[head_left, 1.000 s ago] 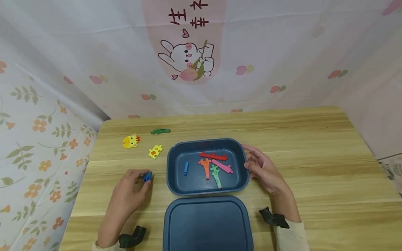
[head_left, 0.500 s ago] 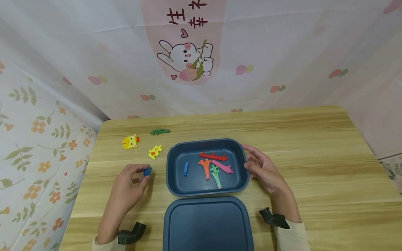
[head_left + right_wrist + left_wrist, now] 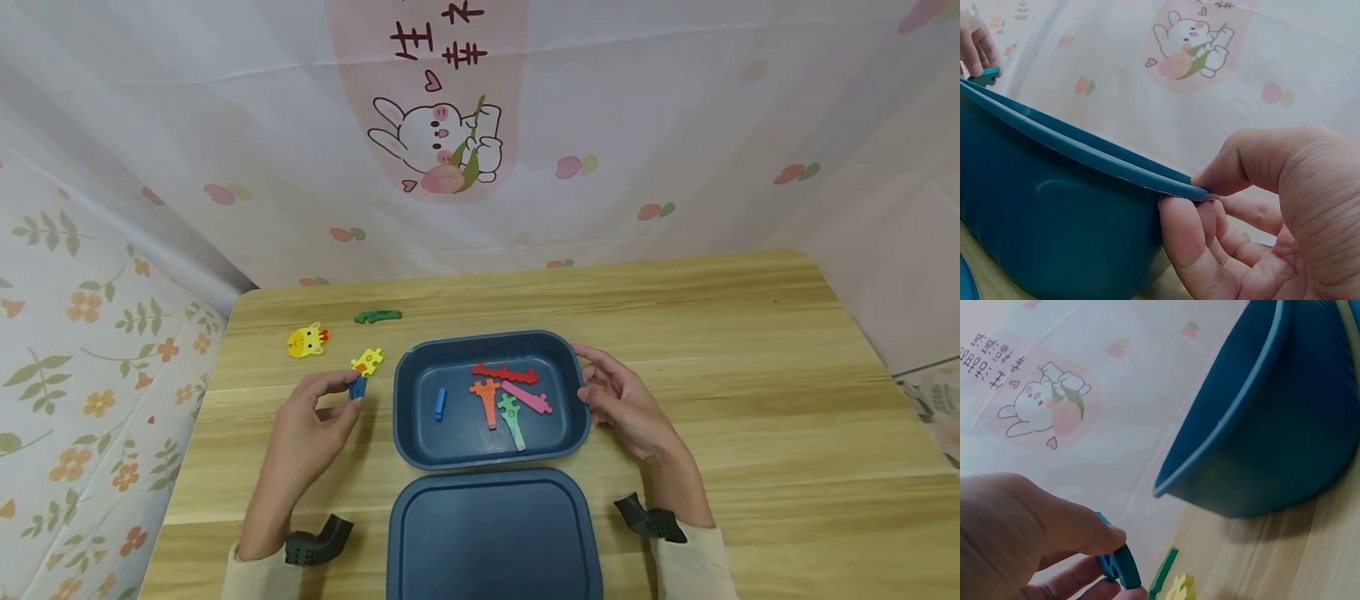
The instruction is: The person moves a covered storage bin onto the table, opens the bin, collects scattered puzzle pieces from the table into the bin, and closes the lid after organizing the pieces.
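My left hand (image 3: 311, 429) pinches a small blue puzzle piece (image 3: 357, 388) between thumb and fingers, left of the box. In the left wrist view this blue piece appears above the table. A yellow puzzle piece with an orange patch (image 3: 367, 362) lies just beyond it in the head view. With thumb and fingers, my right hand (image 3: 626, 404) grips the right rim of the dark blue box (image 3: 1097, 231). Inside the box lie a blue piece (image 3: 440, 404), a red one (image 3: 506, 374), an orange one (image 3: 487, 400), a pink one (image 3: 527, 397) and a green one (image 3: 512, 421).
The flat dark blue lid (image 3: 493, 533) lies in front of the box on the wooden table (image 3: 765, 400). A yellow giraffe-head piece (image 3: 307, 341) and a dark green piece (image 3: 378, 317) lie at the back left. Printed curtains (image 3: 637, 125) stand behind and to the left.
My left hand has moved away from me with the blue piece, which now appears against the yellow piece's near edge. My right hand stays on the box rim. The head view has shifted slightly.
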`<action>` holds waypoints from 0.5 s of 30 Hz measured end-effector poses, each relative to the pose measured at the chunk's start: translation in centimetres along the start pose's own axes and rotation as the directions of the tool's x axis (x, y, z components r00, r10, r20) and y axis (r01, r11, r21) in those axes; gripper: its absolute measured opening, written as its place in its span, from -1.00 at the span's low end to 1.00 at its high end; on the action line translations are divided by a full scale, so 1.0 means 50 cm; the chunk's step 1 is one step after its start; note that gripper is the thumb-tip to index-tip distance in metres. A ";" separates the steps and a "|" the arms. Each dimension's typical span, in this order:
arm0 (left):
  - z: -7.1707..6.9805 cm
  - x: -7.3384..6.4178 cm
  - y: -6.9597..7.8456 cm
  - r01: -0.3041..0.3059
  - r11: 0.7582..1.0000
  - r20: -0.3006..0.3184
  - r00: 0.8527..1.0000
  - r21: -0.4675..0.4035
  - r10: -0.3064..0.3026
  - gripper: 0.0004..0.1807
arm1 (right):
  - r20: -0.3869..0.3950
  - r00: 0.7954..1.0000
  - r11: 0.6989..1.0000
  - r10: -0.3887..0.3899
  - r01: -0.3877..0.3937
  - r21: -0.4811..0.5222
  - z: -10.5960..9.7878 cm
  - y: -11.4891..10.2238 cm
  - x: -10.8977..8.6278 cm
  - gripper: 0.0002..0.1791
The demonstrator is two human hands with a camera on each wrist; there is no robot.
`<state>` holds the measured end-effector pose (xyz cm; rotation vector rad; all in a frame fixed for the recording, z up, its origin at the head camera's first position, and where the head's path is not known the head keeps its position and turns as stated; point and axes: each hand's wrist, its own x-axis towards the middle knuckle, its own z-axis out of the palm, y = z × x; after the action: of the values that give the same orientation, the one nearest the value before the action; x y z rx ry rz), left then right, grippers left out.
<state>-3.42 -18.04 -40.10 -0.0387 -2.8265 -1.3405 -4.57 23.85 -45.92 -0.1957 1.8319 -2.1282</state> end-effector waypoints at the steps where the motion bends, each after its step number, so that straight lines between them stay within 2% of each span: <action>1: 0.002 0.004 0.001 -0.004 1.000 0.004 1.000 -0.009 0.004 -0.61 | 0.001 1.000 1.000 -0.002 0.002 0.001 0.000 0.000 0.000 -0.35; 6: 0.013 0.024 0.011 -0.016 0.999 0.031 0.999 -0.037 0.017 -0.58 | -0.014 1.000 1.000 0.009 -0.009 -0.007 0.001 0.001 0.002 -0.35; 15: 0.028 0.050 0.033 -0.032 0.996 0.042 0.998 -0.085 0.036 -0.57 | -0.012 1.000 1.000 0.003 -0.003 -0.009 0.000 0.005 0.003 -0.34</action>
<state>-5.89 -15.88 -39.65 -0.1184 -2.7892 -1.4685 -4.67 23.80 -46.16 -0.1825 1.8469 -2.1240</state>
